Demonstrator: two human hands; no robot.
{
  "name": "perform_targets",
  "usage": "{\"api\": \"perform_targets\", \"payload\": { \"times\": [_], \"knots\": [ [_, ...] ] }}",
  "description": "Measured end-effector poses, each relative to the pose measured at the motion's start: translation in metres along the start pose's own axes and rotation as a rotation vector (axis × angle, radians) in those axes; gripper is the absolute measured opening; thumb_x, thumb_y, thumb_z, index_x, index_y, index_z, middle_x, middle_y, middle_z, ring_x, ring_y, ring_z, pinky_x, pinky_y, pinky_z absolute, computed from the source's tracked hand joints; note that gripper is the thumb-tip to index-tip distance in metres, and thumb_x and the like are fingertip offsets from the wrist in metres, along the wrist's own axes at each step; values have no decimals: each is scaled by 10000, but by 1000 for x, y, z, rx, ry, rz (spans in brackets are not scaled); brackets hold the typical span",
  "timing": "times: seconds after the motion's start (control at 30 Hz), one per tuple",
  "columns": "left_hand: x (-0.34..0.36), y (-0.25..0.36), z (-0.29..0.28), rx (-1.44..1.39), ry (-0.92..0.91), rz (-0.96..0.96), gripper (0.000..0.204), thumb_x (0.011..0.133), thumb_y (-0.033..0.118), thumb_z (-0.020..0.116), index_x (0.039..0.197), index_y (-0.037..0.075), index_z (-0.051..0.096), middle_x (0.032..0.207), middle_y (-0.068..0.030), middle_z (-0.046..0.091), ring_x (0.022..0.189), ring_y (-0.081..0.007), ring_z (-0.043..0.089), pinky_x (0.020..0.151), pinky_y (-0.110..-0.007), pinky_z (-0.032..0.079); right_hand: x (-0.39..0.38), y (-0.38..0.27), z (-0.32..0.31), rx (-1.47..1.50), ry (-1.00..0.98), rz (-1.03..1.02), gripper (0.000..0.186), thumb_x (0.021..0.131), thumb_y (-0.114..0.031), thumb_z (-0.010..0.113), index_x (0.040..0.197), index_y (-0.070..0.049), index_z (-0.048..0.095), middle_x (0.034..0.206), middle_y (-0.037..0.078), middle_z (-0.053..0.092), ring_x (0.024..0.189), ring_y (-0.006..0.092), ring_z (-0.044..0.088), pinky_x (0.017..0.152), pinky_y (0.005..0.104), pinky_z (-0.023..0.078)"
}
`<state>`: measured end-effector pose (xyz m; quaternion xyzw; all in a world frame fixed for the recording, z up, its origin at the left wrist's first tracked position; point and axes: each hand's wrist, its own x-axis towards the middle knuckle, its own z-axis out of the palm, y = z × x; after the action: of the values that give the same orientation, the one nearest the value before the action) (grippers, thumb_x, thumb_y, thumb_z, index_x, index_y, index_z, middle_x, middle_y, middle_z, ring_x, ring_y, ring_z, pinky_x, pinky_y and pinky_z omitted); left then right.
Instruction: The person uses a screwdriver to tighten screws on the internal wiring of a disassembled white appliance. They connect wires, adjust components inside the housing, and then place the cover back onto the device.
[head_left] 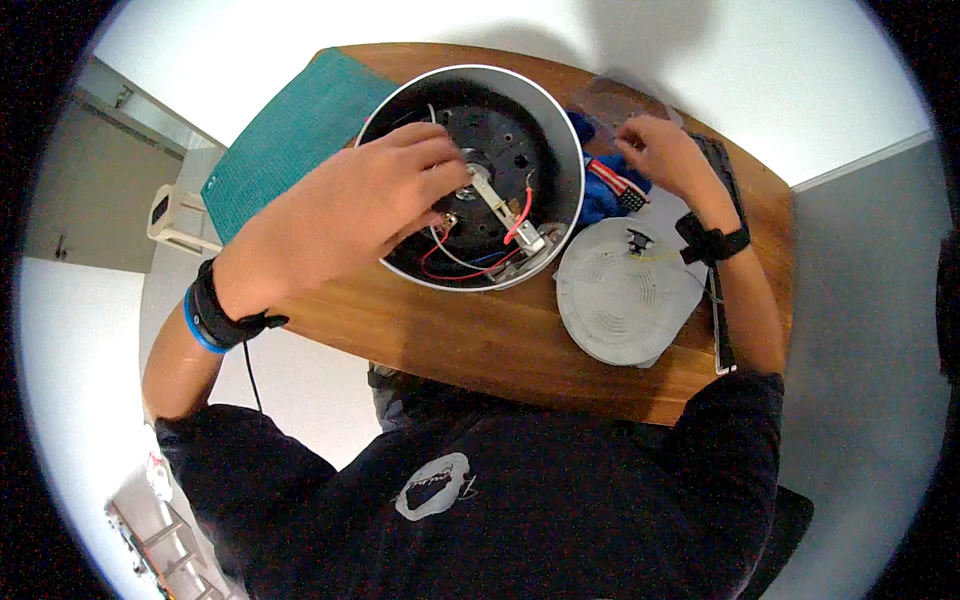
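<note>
My left hand (395, 190) reaches over a round white-rimmed appliance housing (573, 165) with a black inside. Its fingers are bent but apart, the index finger close to a pale metal lever (490, 200) across the middle and the thumb lower down. Loose red wire (525, 205), white and blue wires lie inside the housing. To the right, my right hand (665, 155) is closed, its fingertips drawn together beside a clear plastic piece (620, 100); what they hold, if anything, is hidden. Just below them lies a blue cloth or pouch (600, 205) with a red-and-white striped item (620, 182).
A pale round vented cover (605, 310) with a small black part (640, 240) on it rests near the right front. A green cutting mat (290, 140) lies at the far left of the wooden table (400, 335). A dark keyboard-like strip (722, 320) runs beneath my right forearm.
</note>
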<state>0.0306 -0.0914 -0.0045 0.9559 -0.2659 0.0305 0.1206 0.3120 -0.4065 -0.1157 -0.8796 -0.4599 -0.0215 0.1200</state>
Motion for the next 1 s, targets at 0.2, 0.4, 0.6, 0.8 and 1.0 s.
{"api": "perform_targets", "payload": {
  "times": [0.2,0.4,0.6,0.8,1.0],
  "knots": [
    [-5,-14,-16,-46,3,-97,569,802,83,868,1300,43,596,1463,-186,600,1401,-450,570,1156,-518,502,-22,-40,-5,-22,-241,-73,336,963,-271,800,1176,-45,672,1049,189,742,980,396,723,849,488,574],
    [-9,-26,-13,169,137,18,561,779,140,905,1270,62,644,1490,-169,605,1445,-442,540,1214,-518,455,-26,-35,10,-125,-147,-79,449,956,-229,785,1314,-55,576,1115,212,719,1049,442,710,881,533,574],
    [-16,-25,-10,55,84,-49,544,821,183,888,1302,49,672,1516,-185,595,1425,-436,561,1191,-505,480,-16,-10,20,-99,-306,-130,451,979,-208,748,1350,-38,555,1151,250,694,1055,474,695,872,555,569],
    [-18,-36,-3,-22,85,-12,563,849,177,876,1351,34,664,1551,-205,574,1388,-442,591,1158,-492,513,-15,-13,-12,-15,-343,-30,298,1058,-126,637,1347,-66,597,1183,246,676,1106,431,675,947,494,542],
    [-9,-40,-1,-3,103,20,585,831,195,892,1350,21,684,1602,-212,514,1481,-438,503,1225,-492,459,-29,-15,-56,4,-60,20,233,1111,-137,585,1328,-65,634,1176,191,658,1049,347,685,946,420,543]
  ]
}}
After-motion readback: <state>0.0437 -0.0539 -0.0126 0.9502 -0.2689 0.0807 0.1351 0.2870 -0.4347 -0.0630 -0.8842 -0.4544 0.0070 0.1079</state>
